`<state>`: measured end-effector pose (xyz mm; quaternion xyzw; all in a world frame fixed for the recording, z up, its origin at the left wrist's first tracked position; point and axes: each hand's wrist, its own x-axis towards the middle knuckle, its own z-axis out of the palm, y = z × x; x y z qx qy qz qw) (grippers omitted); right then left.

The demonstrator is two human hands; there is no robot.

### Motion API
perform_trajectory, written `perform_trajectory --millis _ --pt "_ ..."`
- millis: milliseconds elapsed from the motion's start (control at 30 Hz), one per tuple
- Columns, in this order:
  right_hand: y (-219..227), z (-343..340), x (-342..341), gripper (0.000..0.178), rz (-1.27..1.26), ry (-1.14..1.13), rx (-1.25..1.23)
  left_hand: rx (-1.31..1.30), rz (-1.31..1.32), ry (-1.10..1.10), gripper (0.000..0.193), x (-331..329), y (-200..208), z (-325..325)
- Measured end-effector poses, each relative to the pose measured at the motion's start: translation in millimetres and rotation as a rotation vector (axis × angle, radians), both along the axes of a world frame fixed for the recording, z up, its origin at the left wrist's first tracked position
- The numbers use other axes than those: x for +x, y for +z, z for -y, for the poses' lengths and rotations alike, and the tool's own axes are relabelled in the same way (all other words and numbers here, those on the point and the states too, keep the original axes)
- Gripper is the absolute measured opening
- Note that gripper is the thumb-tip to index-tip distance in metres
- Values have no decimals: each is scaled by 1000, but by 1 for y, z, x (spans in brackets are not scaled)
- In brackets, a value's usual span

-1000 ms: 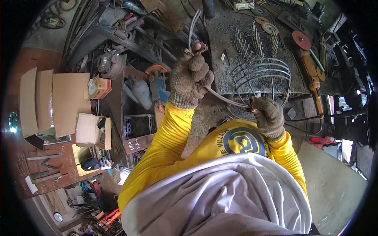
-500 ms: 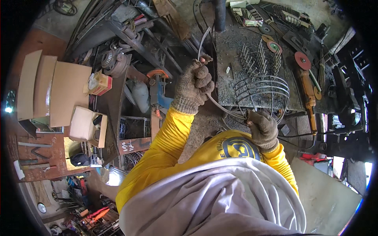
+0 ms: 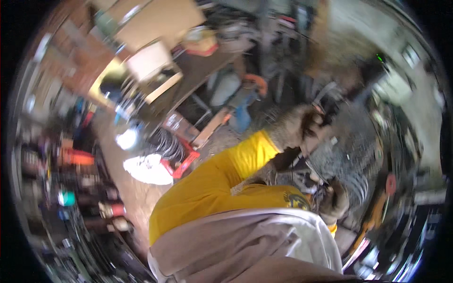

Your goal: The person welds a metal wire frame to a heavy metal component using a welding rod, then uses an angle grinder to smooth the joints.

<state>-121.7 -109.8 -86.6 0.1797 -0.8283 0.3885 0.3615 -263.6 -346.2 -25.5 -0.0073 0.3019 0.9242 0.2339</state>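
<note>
Motion blurs the whole head view. My left hand [image 3: 299,127], in a brown knitted work glove, is closed around a thin curved metal rod [image 3: 315,172] beside the near left side of the dark workbench [image 3: 349,127]. Nearer to my body, my gloved right hand [image 3: 334,200] is curled at the rod's lower stretch; its fingertips are smeared. A curved frame of bent metal rods [image 3: 355,186] lies on the bench just right of that hand. Much of the rod near the left hand is lost in blur.
An angle grinder with an orange body [image 3: 376,212] lies to the right. Left of my arm are a blue machine [image 3: 241,115], a red crate [image 3: 188,162] and coiled wire [image 3: 165,144]. An open carton [image 3: 148,61] and a large cardboard box [image 3: 163,21] stand farther left.
My view has swung left, so the bench and both hands now appear farther right and lower. The left hand has come down closer to the right hand. The rod stays between them.
</note>
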Motion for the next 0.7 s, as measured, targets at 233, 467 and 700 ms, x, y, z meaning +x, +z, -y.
perform_trajectory --millis 233,467,700 --pt "13 -13 -36 29 -1 305 -215 117 105 191 25 26 -14 40" --pt "32 -122 -49 35 120 -136 -230 38 -19 195 21 16 -25 42" --pt "73 -206 61 33 -127 -566 -229 200 -211 117 17 -90 0 -24"
